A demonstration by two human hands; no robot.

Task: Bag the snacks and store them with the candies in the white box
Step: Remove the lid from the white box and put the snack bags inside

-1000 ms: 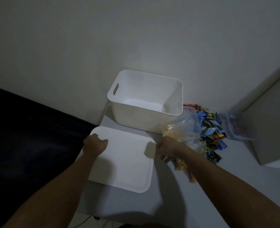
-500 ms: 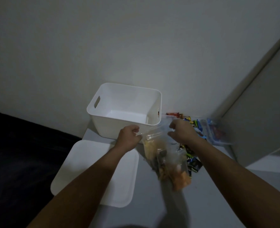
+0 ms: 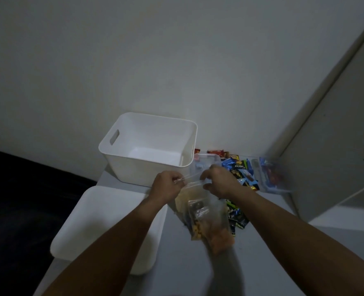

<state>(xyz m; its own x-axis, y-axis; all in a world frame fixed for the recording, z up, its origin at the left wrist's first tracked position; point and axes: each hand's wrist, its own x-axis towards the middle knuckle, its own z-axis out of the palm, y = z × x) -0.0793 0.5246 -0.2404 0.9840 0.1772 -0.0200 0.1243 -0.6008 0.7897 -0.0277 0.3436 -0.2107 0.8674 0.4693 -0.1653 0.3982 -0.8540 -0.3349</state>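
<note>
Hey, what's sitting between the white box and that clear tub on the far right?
In the head view, a pile of wrapped candies lies between the white box and the clear tub, on the table.

A second ago both hands rested at the white lid's (image 3: 104,227) edges. The left hand (image 3: 168,187) and right hand (image 3: 219,184) left it and pinched the top strip of the clear snack bag (image 3: 206,218) (contents blurred), lifting it before the white box (image 3: 147,165).
</note>
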